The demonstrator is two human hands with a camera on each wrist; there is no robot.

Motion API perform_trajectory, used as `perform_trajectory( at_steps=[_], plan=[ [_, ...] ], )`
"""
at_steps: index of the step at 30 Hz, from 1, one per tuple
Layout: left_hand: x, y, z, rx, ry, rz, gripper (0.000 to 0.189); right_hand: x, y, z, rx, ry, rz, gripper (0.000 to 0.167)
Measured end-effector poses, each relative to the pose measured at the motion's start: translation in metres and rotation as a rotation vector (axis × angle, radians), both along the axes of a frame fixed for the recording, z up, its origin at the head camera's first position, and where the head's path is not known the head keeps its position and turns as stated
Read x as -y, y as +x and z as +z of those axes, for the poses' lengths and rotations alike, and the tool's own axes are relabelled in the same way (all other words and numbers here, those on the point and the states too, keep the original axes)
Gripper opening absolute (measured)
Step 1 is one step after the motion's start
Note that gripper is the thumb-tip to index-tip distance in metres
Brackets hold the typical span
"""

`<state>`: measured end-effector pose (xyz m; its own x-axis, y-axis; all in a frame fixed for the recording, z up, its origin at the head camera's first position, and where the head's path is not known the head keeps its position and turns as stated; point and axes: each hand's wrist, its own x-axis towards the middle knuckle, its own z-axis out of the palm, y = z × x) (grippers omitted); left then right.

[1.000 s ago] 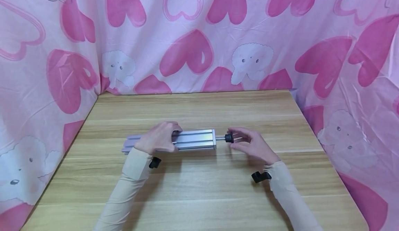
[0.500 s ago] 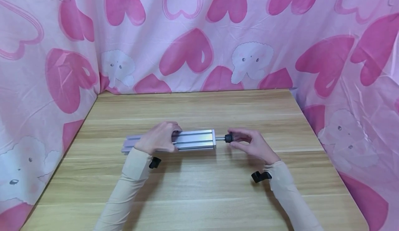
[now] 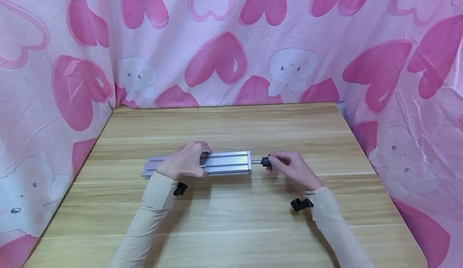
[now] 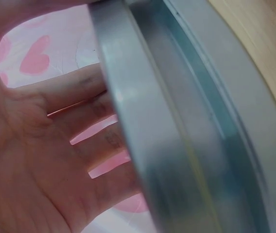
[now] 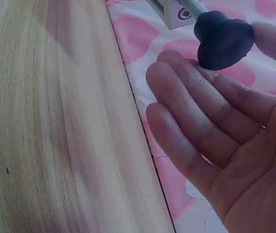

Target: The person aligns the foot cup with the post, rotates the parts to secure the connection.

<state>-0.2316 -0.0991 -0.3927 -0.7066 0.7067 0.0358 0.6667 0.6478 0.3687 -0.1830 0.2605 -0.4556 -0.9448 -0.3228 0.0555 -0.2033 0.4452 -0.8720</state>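
Note:
A silver aluminium profile (image 3: 228, 163) with grooves along its length lies left to right over the table in the head view. My left hand (image 3: 184, 158) grips it around the middle, thumb on the near side and fingers on the far side. In the left wrist view those fingers (image 4: 94, 102) reach behind the metal. From the profile's right end sticks a threaded rod (image 5: 194, 7) that carries a black levelling foot (image 5: 225, 43). My right hand (image 3: 294, 169) pinches the foot's rim between thumb and index finger. Its other fingers (image 5: 186, 111) are bent loosely below the foot.
The wood-grain table (image 3: 231, 228) stretches out on every side of the hands. Pink heart-print cloth (image 3: 217, 59) hangs along its back, left and right edges. A black wrist mount (image 3: 301, 205) sits at the right cuff, another mount (image 3: 180, 189) at the left.
My right thumb and fingers have turned and drawn together on the levelling foot, where they were spread around it before. The left hand and the profile stay almost in place.

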Motion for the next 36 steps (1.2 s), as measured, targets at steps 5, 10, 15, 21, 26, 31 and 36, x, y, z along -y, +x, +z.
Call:
perform_trajectory(
  at_steps=[5,10,15,21,26,31,36],
  plan=[
    [-0.0005,0.0005,0.0005,0.013,-0.002,0.008,0.044,0.0016,-0.0009,0.0004,0.034,0.012,0.002,0.04],
    [-0.0007,0.0008,0.0008,0.015,-0.008,0.009,0.045,0.0013,-0.0005,-0.0003,0.039,0.028,0.004,0.042],
    [0.0003,0.0012,0.0014,0.014,-0.008,0.015,0.047,-0.0009,0.0023,-0.0017,-0.003,0.036,-0.008,0.033],
    [0.0016,0.0009,0.0015,0.015,0.002,0.022,0.047,0.0017,0.0034,-0.0022,-0.056,-0.05,0.02,0.059],
    [0.0032,0.0014,0.0025,0.021,0.005,0.025,0.047,0.0032,0.0025,-0.0012,-0.105,-0.082,0.032,0.06],
    [0.0039,0.0022,0.0026,0.01,0.0,0.026,0.048,0.0029,0.0037,0.0014,-0.089,-0.075,0.026,0.051],
    [0.0037,0.0025,0.0021,0.0,-0.001,0.026,0.047,0.0026,0.0051,0.0038,-0.046,-0.026,-0.006,0.041]
  ],
)
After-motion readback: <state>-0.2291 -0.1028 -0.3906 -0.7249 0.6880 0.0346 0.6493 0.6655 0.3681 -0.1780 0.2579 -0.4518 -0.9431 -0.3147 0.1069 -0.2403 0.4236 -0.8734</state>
